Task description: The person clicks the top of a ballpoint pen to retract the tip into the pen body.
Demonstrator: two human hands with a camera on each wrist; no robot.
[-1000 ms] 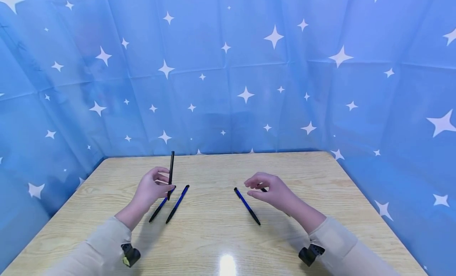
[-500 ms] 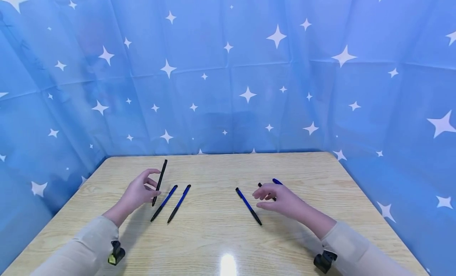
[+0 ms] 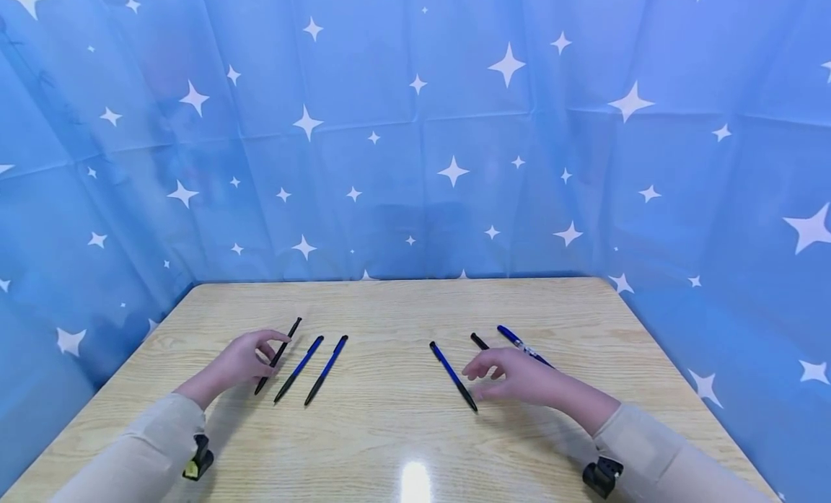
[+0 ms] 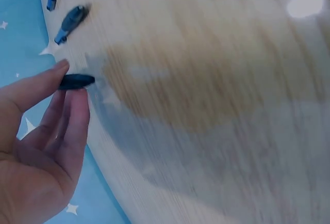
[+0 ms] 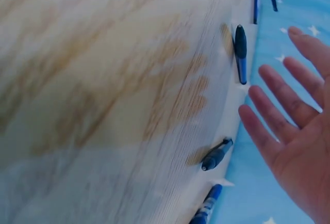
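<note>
My left hand point(image 3: 236, 359) pinches a black pen point(image 3: 294, 327) between thumb and fingers, slanted and low over the table's left side. In the left wrist view the pen's dark tip point(image 4: 80, 81) sticks out past the fingertips. Two blue pens with black grips, one point(image 3: 299, 369) beside the hand and another point(image 3: 327, 371) farther right, lie nearly parallel. My right hand point(image 3: 519, 375) holds nothing; its fingers are relaxed and spread in the right wrist view, close to a blue pen point(image 3: 446, 364). It partly covers a black pen point(image 3: 479, 340) lying beneath.
A blue pen with a pale patterned barrel point(image 3: 519, 343) lies behind the right hand, its lower end hidden. The wooden table point(image 3: 389, 431) ends at a blue star-printed curtain point(image 3: 389, 164) at the back and sides.
My left hand has carried the black pen left and down, tilting it from upright to a slant beside the two blue pens. My right hand has shifted right and lower, uncovering the patterned blue pen.
</note>
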